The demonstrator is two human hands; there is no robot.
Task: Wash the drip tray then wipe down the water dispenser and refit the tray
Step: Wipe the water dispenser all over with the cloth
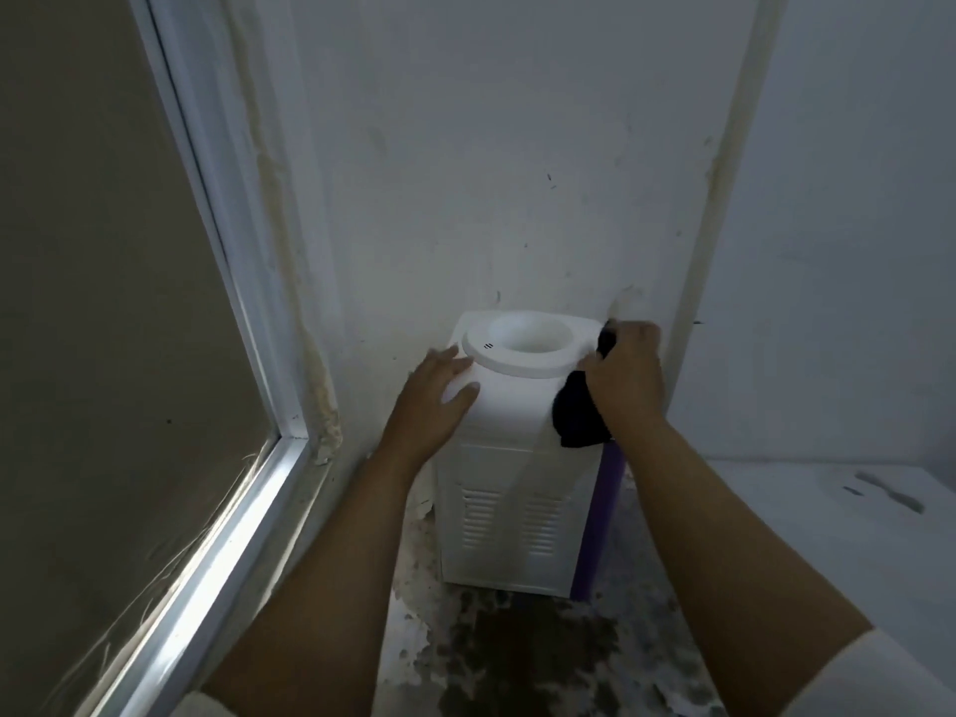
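A white water dispenser (pixel 509 489) stands against the wall, its round bottle socket (pixel 527 341) open on top and vent slots showing on the panel that faces me. My left hand (pixel 437 388) rests flat with spread fingers on the dispenser's top left corner. My right hand (pixel 626 375) grips a dark cloth (pixel 579 411) against the top right edge, part of the cloth hanging down the side. The drip tray is not in view.
A window with a white frame (pixel 243 323) fills the left side. The white wall (pixel 517 173) is directly behind the dispenser. A purple strip (pixel 600 514) runs down the dispenser's right side. The floor (pixel 517 654) in front is stained dark. A white ledge (pixel 827 514) lies at the right.
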